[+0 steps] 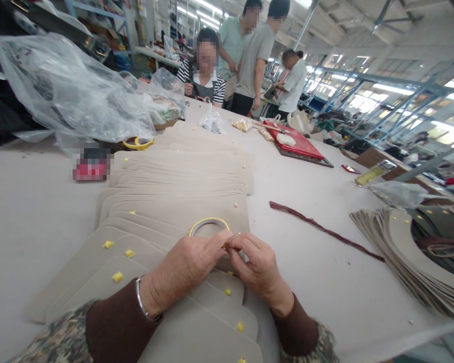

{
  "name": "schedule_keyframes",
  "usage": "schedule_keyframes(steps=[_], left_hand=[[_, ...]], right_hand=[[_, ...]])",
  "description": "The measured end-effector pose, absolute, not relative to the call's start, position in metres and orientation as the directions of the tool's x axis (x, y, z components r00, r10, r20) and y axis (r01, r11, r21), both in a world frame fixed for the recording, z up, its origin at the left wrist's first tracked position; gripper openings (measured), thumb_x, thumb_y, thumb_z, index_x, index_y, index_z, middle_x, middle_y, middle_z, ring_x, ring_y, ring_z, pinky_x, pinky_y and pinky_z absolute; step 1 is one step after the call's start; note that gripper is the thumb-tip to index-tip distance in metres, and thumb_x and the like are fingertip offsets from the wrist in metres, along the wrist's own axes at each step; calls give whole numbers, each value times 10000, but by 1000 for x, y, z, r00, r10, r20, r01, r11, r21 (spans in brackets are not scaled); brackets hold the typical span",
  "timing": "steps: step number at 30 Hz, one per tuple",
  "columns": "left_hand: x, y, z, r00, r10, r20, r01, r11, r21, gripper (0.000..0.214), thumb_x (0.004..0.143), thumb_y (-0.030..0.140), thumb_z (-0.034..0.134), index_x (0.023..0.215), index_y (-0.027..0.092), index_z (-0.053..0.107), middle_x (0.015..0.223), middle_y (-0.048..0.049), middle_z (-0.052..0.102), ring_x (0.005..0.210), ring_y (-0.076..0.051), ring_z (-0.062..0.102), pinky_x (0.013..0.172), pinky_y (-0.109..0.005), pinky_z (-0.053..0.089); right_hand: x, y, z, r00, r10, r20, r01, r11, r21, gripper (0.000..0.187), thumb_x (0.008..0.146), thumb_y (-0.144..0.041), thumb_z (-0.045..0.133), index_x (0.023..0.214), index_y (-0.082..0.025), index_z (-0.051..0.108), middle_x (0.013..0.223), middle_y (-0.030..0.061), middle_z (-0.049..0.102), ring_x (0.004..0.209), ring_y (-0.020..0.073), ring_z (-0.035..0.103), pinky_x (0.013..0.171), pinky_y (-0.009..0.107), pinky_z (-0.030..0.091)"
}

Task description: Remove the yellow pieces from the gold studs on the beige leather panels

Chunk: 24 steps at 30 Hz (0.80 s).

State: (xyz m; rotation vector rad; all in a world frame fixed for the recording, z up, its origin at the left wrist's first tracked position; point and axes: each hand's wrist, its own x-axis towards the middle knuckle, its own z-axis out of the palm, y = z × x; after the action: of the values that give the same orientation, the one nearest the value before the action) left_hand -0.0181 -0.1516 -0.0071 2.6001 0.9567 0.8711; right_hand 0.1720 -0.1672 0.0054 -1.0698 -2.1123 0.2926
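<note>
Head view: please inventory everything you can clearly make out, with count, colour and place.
Table: one, pale, foreground
Panels: many, beige, overlapping, centre
Tabs: several, yellow, on panels
Tape roll: one, yellow-edged, centre
Other ring: one, yellow, upper left
Strip: one, dark brown, right
Curved pieces: many, beige, right edge
Slab: one, red, far side
Packets: two, golden, far side
Bottle: one, yellowish, right
Clear plastic: uncounted, transparent, left
People: at least four, varied clothing, background
Bangle: one, silvery, lower left
Left hand: one, brown-cuffed, at tape roll
Right hand: one, brown-cuffed, beside left hand

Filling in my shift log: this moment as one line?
left hand: at tape roll | right hand: touching left | grip: partly hidden | beneath: overlapping beige panels
</note>
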Motion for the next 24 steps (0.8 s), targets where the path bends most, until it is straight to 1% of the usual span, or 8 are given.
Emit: schedule_keyframes(steps=[4,7,10,12,14,17,20,24], left_hand=[[-16,-151,-4,620,668,412,495,-740,454,178,986,177,370,1119,197,487,934,-22,662,830,-134,651,705,-246,502],[-14,-150,-3,600,681,420,539,-732,417,168,980,172,361,945,192,524,787,0,607,706,-135,602,617,-247,458],[-10,-152,-3,575,661,482,558,-748,361,208,973,172,353,841,196,512,697,15,544,604,-132,520,536,-246,391],[-7,-154,-2,580,633,513,544,-769,334,207,962,152,361,821,198,505,679,20,523,585,-131,486,527,-249,370],[-4,-153,-2,587,633,504,556,-769,317,189,955,142,382,819,199,501,692,19,528,610,-136,492,553,-255,379],[-3,-147,0,600,688,408,654,-716,245,127,943,144,441,850,193,513,778,-4,581,723,-164,537,632,-277,420],[-4,-142,3,643,708,290,703,-697,142,68,919,155,508,866,188,535,849,-27,610,795,-199,542,692,-316,445],[-5,-143,4,679,694,240,688,-715,122,47,912,177,539,868,191,546,857,-24,611,785,-194,533,709,-328,446]], right_hand=[[169,-169,4,-346,767,540,678,602,-422,210,855,-108,452,789,-202,627,660,33,639,612,148,592,609,261,496],[165,-173,5,-279,787,550,688,564,-457,192,835,-125,469,761,-198,631,634,24,628,580,139,579,586,251,482],[162,-172,6,-101,906,412,621,381,-685,144,802,-179,517,714,-199,629,610,4,627,536,124,567,547,236,479],[165,-168,5,35,979,200,455,162,-876,121,788,-244,558,699,-189,620,555,-15,611,468,117,548,478,227,470],[172,-162,2,102,995,13,280,-16,-960,163,775,-321,607,707,-175,623,513,-26,596,417,115,533,432,228,465],[186,-155,-4,116,992,-42,216,-67,-974,238,767,-390,658,752,-153,659,555,-9,628,445,118,554,465,238,488],[195,-152,-10,82,996,-25,304,-49,-951,253,797,-395,647,798,-146,691,597,5,646,482,117,562,490,232,481],[199,-153,-12,39,998,-57,424,-68,-903,232,811,-367,624,786,-149,701,580,3,640,477,123,554,477,230,462]])
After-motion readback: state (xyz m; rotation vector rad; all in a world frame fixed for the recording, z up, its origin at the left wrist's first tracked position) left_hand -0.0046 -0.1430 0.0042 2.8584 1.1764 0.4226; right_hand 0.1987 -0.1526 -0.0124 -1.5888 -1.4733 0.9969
